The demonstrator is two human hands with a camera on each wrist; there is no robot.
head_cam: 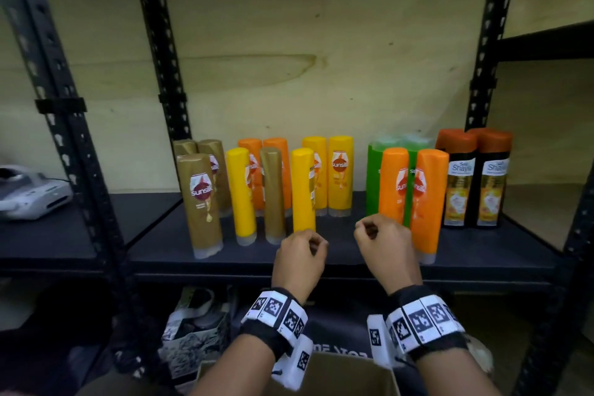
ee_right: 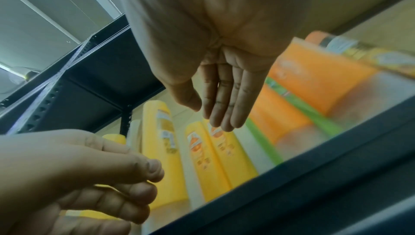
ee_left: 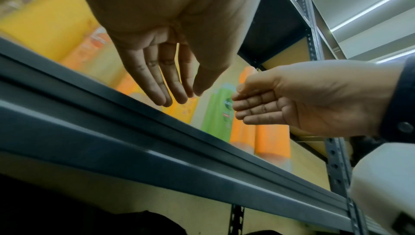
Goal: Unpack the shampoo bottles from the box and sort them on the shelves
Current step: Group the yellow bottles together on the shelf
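Shampoo bottles stand upright on the dark shelf [head_cam: 347, 262]: a brown Sunsilk bottle [head_cam: 201, 202], yellow bottles [head_cam: 241, 193] [head_cam: 303, 190], a gold bottle [head_cam: 272, 193], a green bottle [head_cam: 373, 183], orange bottles [head_cam: 429, 199] and black Shayla bottles [head_cam: 458, 183]. My left hand [head_cam: 313, 243] hovers empty just before the front yellow bottle, fingers relaxed [ee_left: 182, 97]. My right hand [head_cam: 364, 230] is also empty, loose-fingered [ee_right: 210, 116], left of the front orange bottles. An open cardboard box [head_cam: 321, 376] lies below my wrists; its inside is hidden.
Black perforated uprights [head_cam: 160, 58] [head_cam: 485, 42] frame the bay. A white device [head_cam: 29, 193] sits on the left neighbouring shelf. A printed carton [head_cam: 193, 325] stands under the shelf. The shelf's metal front rail [ee_left: 157, 141] runs beneath both hands.
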